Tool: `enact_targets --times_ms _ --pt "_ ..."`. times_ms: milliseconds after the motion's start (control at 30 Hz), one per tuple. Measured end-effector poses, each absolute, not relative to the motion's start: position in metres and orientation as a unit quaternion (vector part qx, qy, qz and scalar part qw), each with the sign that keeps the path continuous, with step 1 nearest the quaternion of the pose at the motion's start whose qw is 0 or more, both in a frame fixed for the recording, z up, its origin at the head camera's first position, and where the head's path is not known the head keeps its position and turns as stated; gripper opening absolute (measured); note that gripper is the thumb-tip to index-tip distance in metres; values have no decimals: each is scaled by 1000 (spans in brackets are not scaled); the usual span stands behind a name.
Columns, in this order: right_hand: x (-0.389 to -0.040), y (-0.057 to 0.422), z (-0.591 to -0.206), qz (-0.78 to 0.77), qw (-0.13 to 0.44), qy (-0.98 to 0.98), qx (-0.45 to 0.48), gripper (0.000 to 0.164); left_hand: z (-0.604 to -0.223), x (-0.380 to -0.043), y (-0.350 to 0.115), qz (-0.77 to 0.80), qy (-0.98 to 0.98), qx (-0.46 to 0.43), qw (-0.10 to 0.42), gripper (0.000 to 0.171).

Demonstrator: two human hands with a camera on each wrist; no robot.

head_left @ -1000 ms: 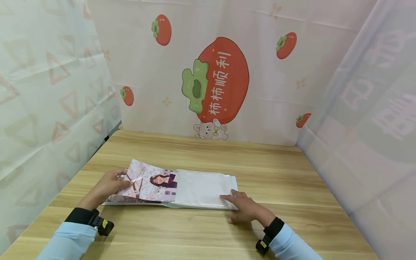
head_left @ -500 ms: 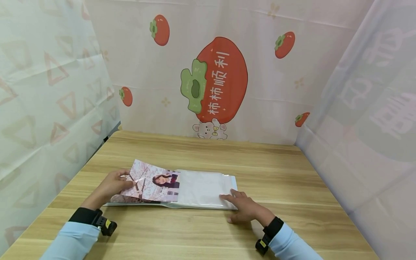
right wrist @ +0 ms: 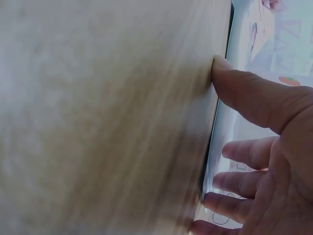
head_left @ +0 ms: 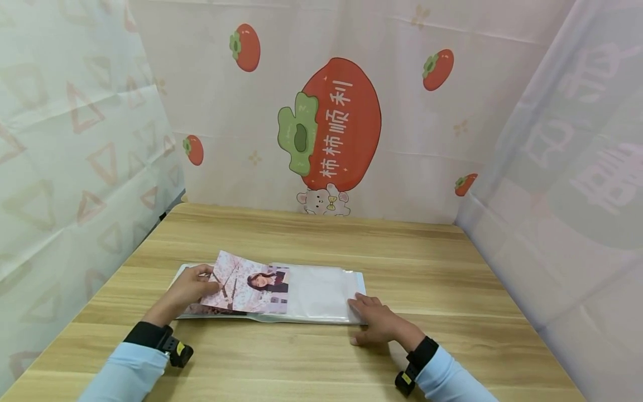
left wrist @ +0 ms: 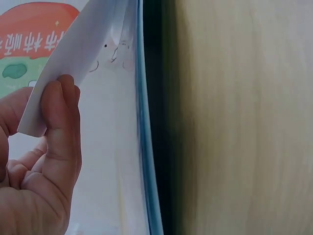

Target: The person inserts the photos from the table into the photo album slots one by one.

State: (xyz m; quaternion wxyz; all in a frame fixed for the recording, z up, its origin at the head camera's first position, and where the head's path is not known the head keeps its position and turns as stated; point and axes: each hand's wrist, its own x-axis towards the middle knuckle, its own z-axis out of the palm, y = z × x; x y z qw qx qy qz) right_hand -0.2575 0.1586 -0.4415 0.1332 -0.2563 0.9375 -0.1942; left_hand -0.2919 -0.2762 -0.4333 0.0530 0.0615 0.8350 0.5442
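Note:
A photo album [head_left: 326, 296] with clear plastic sleeves lies open and flat on the wooden table. A loose photo [head_left: 243, 285], with pink blossoms and a long-haired person, lies over its left half, raised at its left end. My left hand [head_left: 188, 290] pinches that end between thumb and fingers; the left wrist view shows the photo's pale back [left wrist: 63, 68]. The photo's right edge overlaps the whitish sleeve; whether it is inside or on top I cannot tell. My right hand [head_left: 377, 321] rests spread at the album's right end, fingers on the page, thumb by the near edge.
The wooden table [head_left: 301, 363] extends around the album on all sides. A white cloth with printed persimmons [head_left: 346, 123] hangs behind it, and further cloths [head_left: 90, 167] hang at left and right. Another blossom picture [head_left: 216, 311] shows beneath the loose photo.
My left hand has moved to the right with the photo, so its right edge reaches further over the sleeve. More of the album's left end shows. The right hand's fingers have shifted slightly.

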Motion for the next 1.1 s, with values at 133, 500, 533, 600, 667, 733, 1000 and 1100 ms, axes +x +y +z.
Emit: enact_targets --times_ms 133,500,533,600,667,733,1000,1100 --pt "-255 150 -447 -193 127 940 -249 80 -439 -298 -277 528 845 75 44 25" --pt "-256 150 -449 -182 126 943 -250 81 -442 -299 -263 526 848 63 29 29" --pt "-256 150 -449 -181 126 943 -250 81 -442 -299 -262 528 847 58 31 33" --pt "-257 150 -449 -181 127 943 -247 81 -442 -299 -259 529 846 53 34 39" --pt "-257 150 -449 -181 128 944 -246 81 -442 -298 -257 530 846 47 34 44" --pt "-258 150 -449 -180 129 944 -245 81 -442 -298 -255 534 843 45 37 48" --pt "-258 150 -450 -181 129 944 -244 80 -443 -298 -247 542 839 38 32 58" --pt "-258 150 -451 -181 129 944 -242 80 -444 -299 -243 538 841 39 23 57"
